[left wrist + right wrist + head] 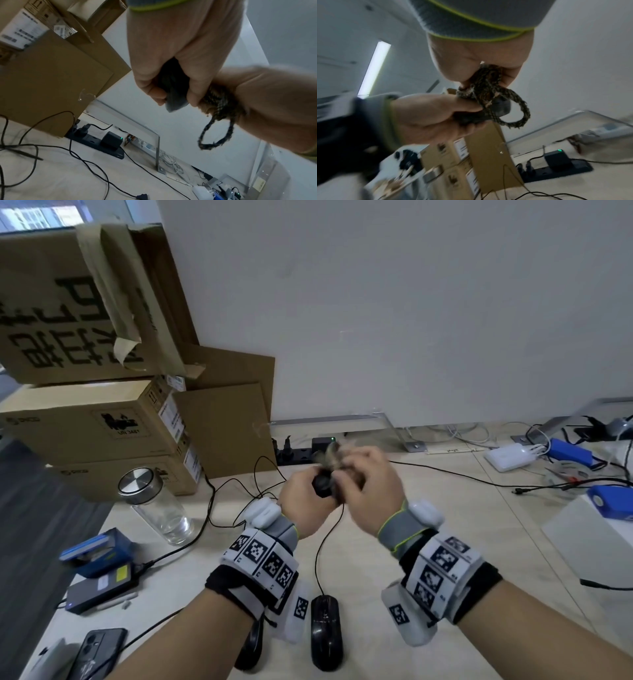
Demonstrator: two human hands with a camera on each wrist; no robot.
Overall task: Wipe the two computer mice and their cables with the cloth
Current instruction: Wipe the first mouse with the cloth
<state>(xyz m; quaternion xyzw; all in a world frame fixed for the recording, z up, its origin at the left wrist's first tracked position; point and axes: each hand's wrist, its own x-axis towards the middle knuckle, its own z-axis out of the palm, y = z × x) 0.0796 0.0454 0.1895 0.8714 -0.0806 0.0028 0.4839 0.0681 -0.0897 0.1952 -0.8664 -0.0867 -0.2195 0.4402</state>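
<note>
My left hand (310, 496) grips a black mouse (322, 484) raised above the table, fingers curled round its body (173, 92). My right hand (363, 474) clutches a bunched dark speckled cloth (334, 453) and holds it against the mouse. A loop of the cloth (217, 102) hangs free below the right hand. A second black mouse (326, 631) lies on the table near me. Its thin cable (320, 556) runs up towards my hands. In the right wrist view the cloth (488, 81) sits on top of the mouse (503, 108).
Stacked cardboard boxes (102, 422) stand at the left, with a lidded glass jar (154, 508) in front. A power strip (298, 453) lies by the wall. Loose cables (479, 481), a white charger (510, 457) and blue boxes sit right. A phone (99, 652) lies near left.
</note>
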